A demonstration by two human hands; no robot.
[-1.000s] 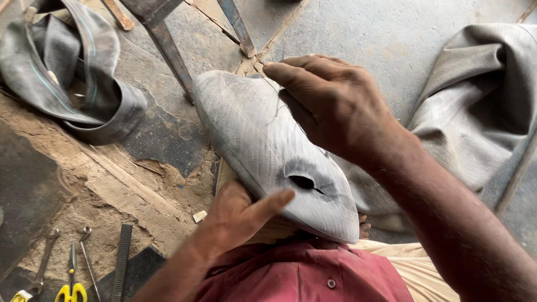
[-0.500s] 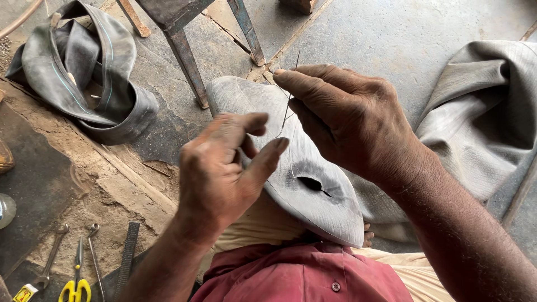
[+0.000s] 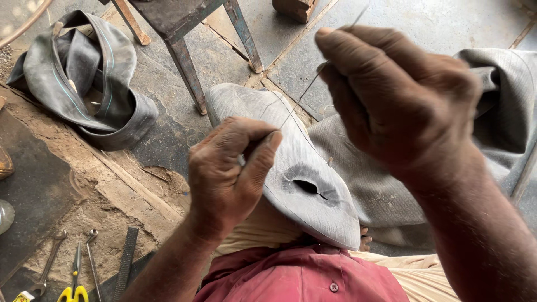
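A thin thread is held taut between both hands, its long axis running diagonally from lower left to upper right. The left hand is closed, the lower end pinched between thumb and forefinger. The right hand is closed on the upper end, raised nearer the camera. Directly below the thread, a grey inner tube is laid across the lap, a dark tear lying just right of the left hand. A metal stool leg stands beyond the tube. Spanners and yellow-handled pliers lie on the floor, well apart.
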